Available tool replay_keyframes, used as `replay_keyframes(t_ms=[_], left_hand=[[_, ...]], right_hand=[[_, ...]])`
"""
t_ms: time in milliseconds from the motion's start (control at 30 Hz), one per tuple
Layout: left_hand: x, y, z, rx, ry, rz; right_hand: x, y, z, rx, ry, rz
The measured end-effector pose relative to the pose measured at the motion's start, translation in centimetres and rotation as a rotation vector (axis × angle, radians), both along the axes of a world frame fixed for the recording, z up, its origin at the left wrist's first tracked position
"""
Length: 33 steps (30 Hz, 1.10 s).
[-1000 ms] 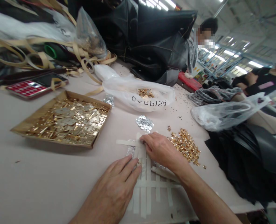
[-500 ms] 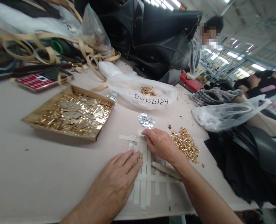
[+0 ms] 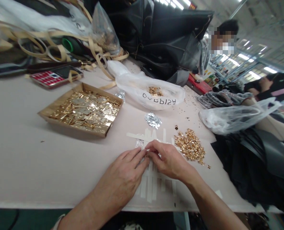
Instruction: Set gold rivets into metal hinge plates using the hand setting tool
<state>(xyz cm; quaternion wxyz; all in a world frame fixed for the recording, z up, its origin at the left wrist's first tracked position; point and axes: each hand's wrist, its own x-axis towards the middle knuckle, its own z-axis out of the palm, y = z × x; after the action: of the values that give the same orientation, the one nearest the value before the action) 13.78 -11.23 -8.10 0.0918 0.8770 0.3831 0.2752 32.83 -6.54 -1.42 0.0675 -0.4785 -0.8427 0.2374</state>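
Note:
Pale tape strips lie crossed on the table, with clear plastic among them. My left hand rests palm down at their left side, its fingers stretched out over them. Beside its fingertips, my right hand has thumb and index finger pinched low over the strips; what is between them is too small to make out. A pile of silver discs sits just beyond the hands. To the right lies a heap of small gold pieces.
A cardboard tray of gold plates stands left. Behind are a white plastic bag, a red calculator and black leather goods. Black sheets lie right. Another person is at the back.
My right hand has moved back toward me, from the far end of the strips to my left fingertips. My left hand stays on the strips. The view has shifted slightly.

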Motion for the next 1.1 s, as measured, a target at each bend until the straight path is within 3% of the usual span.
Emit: replay_keyframes(t_ms=[200,500,667,867,1000,1100], left_hand=[[0.0,0.0,0.1,-0.009,-0.023,0.004],[0.0,-0.1,0.1,-0.025,-0.009,0.000],[-0.3,-0.2,0.0,-0.007,0.016,-0.009],[-0.3,-0.3,-0.1,0.005,0.021,-0.008],[-0.1,-0.3,-0.1,-0.003,0.049,0.016],[0.1,-0.3,0.0,-0.023,0.083,0.030]], right_hand=[[-0.8,0.1,0.2,0.048,-0.231,0.048],[-1.2,-0.3,-0.3,0.083,-0.172,-0.061],[1.8,-1.7,-0.5,0.157,-0.065,-0.191],[7.3,-5.7,-1.6,0.193,-0.075,-0.270],[7.9,-6.9,-2.0,0.142,0.052,-0.290],[7.1,-6.4,-1.4,0.118,0.309,-0.525]])
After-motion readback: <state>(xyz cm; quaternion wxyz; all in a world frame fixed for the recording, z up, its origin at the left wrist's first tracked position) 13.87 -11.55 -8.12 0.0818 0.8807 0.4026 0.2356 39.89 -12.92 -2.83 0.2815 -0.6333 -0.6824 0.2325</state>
